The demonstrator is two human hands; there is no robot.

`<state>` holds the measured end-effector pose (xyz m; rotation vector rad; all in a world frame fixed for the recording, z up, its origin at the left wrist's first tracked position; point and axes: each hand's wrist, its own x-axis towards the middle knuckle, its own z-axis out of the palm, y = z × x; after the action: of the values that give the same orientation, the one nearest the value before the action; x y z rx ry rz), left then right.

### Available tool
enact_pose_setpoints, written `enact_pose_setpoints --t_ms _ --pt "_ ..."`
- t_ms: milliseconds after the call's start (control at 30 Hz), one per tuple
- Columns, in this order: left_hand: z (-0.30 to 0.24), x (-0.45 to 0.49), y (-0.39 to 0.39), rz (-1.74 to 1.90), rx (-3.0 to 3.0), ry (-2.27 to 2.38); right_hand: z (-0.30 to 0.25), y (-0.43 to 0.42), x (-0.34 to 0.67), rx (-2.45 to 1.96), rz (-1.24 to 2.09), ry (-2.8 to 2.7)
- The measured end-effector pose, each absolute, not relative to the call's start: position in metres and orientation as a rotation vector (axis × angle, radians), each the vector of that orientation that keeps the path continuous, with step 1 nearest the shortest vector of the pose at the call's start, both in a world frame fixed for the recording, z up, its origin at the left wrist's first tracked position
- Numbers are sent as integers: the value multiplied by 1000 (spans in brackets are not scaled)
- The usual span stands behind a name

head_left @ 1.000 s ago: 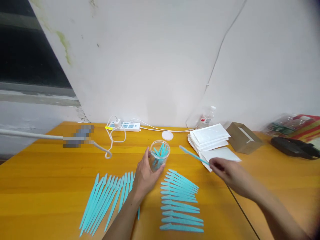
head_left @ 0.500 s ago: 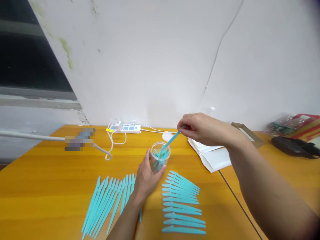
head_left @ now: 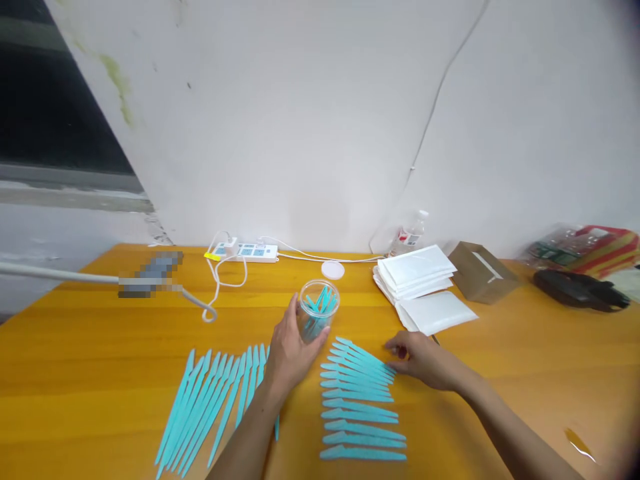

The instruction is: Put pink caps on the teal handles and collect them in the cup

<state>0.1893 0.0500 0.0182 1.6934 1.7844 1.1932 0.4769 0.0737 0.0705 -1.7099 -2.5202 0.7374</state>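
Note:
My left hand (head_left: 290, 350) is wrapped round a clear plastic jar (head_left: 319, 310) that stands on the yellow table (head_left: 100, 353) and holds several turquoise plastic sticks. My right hand (head_left: 423, 360) rests low on the table, its fingertips touching the right ends of the top sticks in a stacked row of turquoise sticks (head_left: 360, 400). Whether those fingers pinch a stick is not clear. A second fan of longer turquoise sticks (head_left: 210, 400) lies left of my left forearm.
A white round lid (head_left: 333, 270) lies behind the jar. White padded envelopes (head_left: 417, 283) are stacked at the right, with a brown box (head_left: 477, 270) and a water bottle (head_left: 410, 237) behind. A power strip (head_left: 247, 251) with cables lies by the wall. Dark clutter (head_left: 580, 290) sits far right.
My right hand dropped a turquoise stick into the jar, then came down from above the jar to the right end of the row of sticks. My left hand stayed on the jar.

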Motion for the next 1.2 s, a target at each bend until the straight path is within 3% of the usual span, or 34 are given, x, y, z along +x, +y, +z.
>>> enact_pose_setpoints --t_ms 267,433,667,767,867,1067,1200 --pt "21 190 50 1205 1695 1742 43 67 478 -1869 908 -2467" --pt "18 189 51 1203 1701 1760 52 66 492 -1806 812 -2453" --pt "16 190 50 1191 1706 1769 178 72 503 -1553 421 -2346" --pt "18 190 50 1197 1702 1766 236 79 466 -1340 129 -2515" --pt "19 190 50 1209 1708 1750 258 97 411 -1193 0 -2818" --pt "22 191 50 1180 1696 1754 211 139 319 -1140 78 -3159" --pt "22 190 49 1188 1692 1761 163 125 344 -1001 145 -2733"
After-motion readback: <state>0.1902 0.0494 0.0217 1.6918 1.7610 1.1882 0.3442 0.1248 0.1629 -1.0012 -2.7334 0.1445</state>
